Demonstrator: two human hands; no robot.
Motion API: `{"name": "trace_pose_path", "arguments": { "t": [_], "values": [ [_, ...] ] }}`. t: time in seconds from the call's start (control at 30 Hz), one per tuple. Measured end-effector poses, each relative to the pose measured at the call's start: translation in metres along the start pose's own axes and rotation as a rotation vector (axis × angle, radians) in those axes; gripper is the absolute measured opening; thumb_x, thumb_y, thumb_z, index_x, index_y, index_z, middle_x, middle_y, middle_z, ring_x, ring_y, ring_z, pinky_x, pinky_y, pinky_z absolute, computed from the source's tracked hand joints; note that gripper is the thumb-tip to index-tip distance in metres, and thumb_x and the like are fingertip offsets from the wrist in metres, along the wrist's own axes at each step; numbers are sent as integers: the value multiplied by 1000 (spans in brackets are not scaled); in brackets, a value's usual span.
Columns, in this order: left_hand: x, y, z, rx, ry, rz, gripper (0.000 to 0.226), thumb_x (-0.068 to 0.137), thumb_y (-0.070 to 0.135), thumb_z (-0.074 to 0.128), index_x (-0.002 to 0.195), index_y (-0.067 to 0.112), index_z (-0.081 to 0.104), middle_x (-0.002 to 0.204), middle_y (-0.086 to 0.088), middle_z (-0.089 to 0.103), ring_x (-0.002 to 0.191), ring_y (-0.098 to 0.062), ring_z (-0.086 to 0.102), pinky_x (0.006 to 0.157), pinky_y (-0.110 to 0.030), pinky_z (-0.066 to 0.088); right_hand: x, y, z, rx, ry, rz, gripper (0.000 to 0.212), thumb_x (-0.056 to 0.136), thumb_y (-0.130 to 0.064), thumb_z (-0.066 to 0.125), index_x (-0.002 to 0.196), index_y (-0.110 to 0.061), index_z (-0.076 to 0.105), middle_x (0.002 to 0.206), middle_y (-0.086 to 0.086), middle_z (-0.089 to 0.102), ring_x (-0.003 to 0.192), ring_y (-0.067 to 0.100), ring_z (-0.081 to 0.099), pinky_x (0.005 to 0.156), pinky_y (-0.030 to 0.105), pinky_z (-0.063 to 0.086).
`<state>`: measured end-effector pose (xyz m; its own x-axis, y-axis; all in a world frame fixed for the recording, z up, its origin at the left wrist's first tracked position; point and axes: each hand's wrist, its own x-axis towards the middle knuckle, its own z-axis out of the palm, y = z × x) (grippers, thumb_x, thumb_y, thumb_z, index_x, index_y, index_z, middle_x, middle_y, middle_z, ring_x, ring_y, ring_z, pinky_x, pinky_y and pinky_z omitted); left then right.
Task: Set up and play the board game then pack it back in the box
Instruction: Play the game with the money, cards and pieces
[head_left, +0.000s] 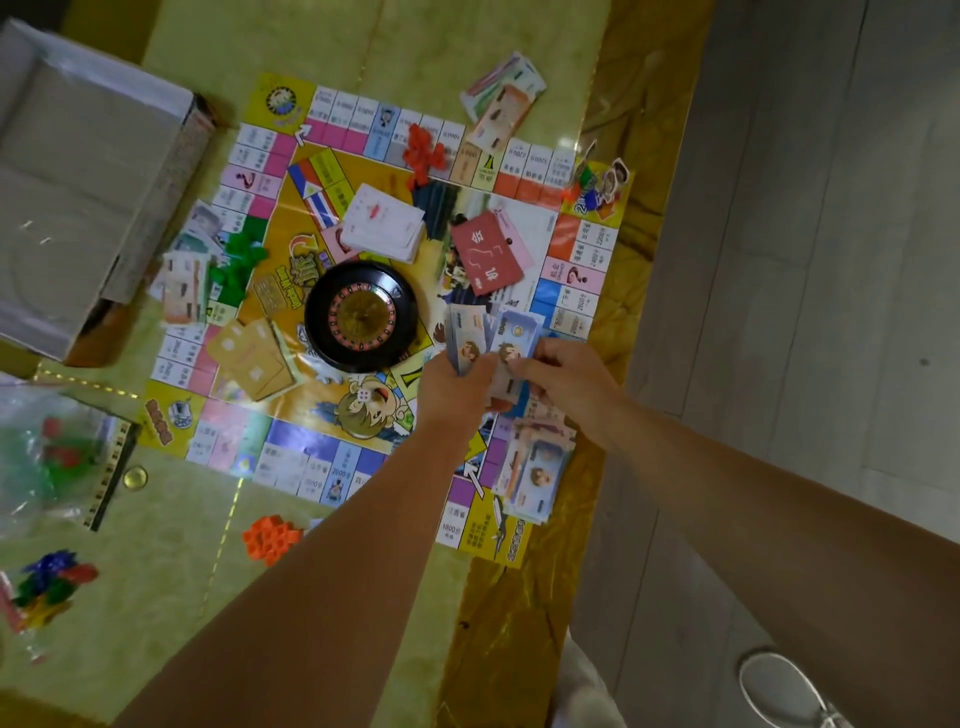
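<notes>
Head view: we judge ourselves mid-deal, with the board (296, 439) spread flat, the wheel (361, 317) at its middle and the open box (78, 182) beside its far-left edge. Our left hand (457, 384) grips a fan of notes (470, 332) over the board's near-right side, while our right hand (563, 371) pinches 1 of them. Next we must slide that note free alone and drop it on the pile (540, 462) just below.

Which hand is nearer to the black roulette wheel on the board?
Left. The left hand, holding banknotes, is just right of the roulette wheel; the right hand is farther right, beyond it.
</notes>
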<state>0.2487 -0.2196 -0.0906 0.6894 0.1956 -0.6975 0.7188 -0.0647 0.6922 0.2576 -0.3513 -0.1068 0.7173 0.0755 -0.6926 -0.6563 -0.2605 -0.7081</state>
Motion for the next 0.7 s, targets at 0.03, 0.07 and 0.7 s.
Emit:
{"name": "trace_pose_path", "arguments": {
  "t": [0.03, 0.07, 0.7],
  "values": [
    [6, 5, 0, -30, 7, -6, 12, 94, 18, 60, 103, 9, 61, 81, -6, 66, 69, -22, 67, 61, -37, 61, 6, -5, -2, -4, 13, 1, 30, 92, -19, 63, 91, 11, 58, 67, 11, 53, 55, 13, 48, 53, 20, 40],
    [14, 12, 0, -59, 15, -15, 16, 96, 19, 58, 104, 6, 63, 81, -8, 66, 70, -25, 67, 65, -40, 61, 15, -12, -4, 0, 34, -5, 29, 93, -20, 62, 91, 9, 59, 64, 9, 53, 53, 13, 49, 53, 22, 41],
    [148, 113, 22, -116, 142, -27, 19, 93, 19, 59, 99, 4, 67, 94, -22, 69, 90, -38, 67, 81, -56, 55, 186, -125, -12, 197, 217, 6, 11, 95, -4, 44, 96, -8, 54, 68, 10, 54, 50, 20, 44, 49, 30, 36]
  ]
}}
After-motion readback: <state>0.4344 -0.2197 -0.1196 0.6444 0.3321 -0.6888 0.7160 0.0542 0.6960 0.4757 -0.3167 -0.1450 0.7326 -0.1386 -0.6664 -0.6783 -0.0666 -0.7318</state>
